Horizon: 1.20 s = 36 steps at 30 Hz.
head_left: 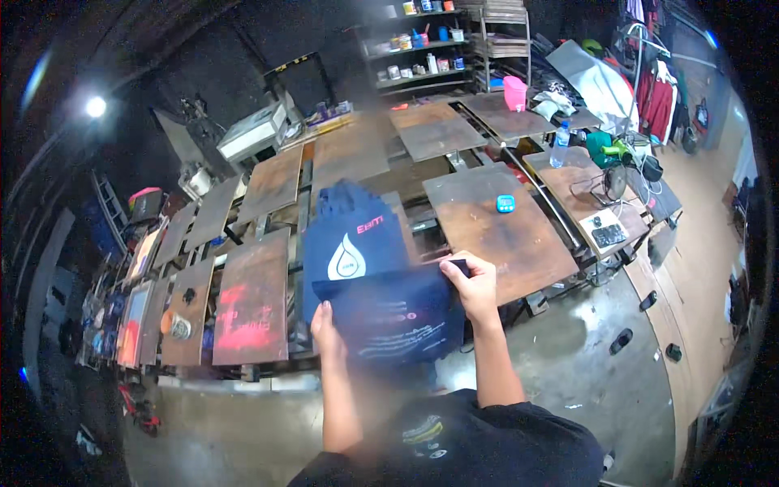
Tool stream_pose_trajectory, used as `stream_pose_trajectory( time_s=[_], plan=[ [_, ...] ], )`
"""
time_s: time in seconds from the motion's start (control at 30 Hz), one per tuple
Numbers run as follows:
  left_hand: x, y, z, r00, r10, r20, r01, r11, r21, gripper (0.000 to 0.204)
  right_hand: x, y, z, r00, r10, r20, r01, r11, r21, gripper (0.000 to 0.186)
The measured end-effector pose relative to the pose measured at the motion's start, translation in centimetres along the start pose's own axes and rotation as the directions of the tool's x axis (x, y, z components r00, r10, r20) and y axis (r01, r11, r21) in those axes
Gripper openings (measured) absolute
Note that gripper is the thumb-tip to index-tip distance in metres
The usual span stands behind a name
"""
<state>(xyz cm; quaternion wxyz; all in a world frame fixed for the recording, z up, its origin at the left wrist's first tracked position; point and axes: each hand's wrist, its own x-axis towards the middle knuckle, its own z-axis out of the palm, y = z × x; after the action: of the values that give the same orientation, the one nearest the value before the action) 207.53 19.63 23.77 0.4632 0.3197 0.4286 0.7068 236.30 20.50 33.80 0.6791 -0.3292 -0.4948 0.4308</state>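
My left hand (326,325) grips the left edge of a dark navy cloth item (389,316) with small pale print, held up in front of me. My right hand (472,280) pinches its upper right corner between thumb and fingers. Just beyond it, another navy cloth piece (349,227) with a white drop-shaped print and pink lettering lies over the flat boards; its lower part is hidden behind the held cloth, and I cannot tell whether the two are joined.
Stained platens (503,243) on metal frames spread around, with a blue timer (505,204), water bottle (560,146), fan (614,183), pink container (514,94) and bucket (174,325). Shelves of pots (418,49) stand behind. Footwear (621,341) lies on the floor at right.
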Motion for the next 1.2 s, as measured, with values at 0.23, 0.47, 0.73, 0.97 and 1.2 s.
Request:
stream_pose_trajectory(
  time_s=[0.23,0.47,0.73,0.97,1.2],
  plan=[
    [-0.3,-1.4,0.1,0.993,-0.075,-0.096,0.079,0.996,0.037,0.028,3.1,5.1,-1.5,0.953,0.171,-0.251,-0.155,0.985,0.081,0.033],
    [0.6,-1.3,1.4,0.997,-0.067,-0.027,0.07,0.988,0.139,0.03,5.6,6.7,-2.4,0.923,-0.03,-0.384,0.008,0.998,-0.06,0.046],
    [1.5,2.2,2.1,0.984,0.005,0.177,-0.042,0.978,0.206,0.034,7.1,7.8,-1.7,0.916,0.062,-0.396,-0.049,0.998,0.044,0.047],
    [1.5,4.1,1.3,0.994,0.086,0.068,-0.101,0.956,0.276,0.022,8.3,8.9,0.1,0.913,0.178,-0.367,-0.21,0.976,-0.05,0.045],
    [1.6,8.9,-5.0,0.988,0.149,-0.029,-0.131,0.935,0.33,0.025,8.3,12.1,5.2,0.899,0.256,-0.355,-0.243,0.966,0.083,0.039]
  ],
)
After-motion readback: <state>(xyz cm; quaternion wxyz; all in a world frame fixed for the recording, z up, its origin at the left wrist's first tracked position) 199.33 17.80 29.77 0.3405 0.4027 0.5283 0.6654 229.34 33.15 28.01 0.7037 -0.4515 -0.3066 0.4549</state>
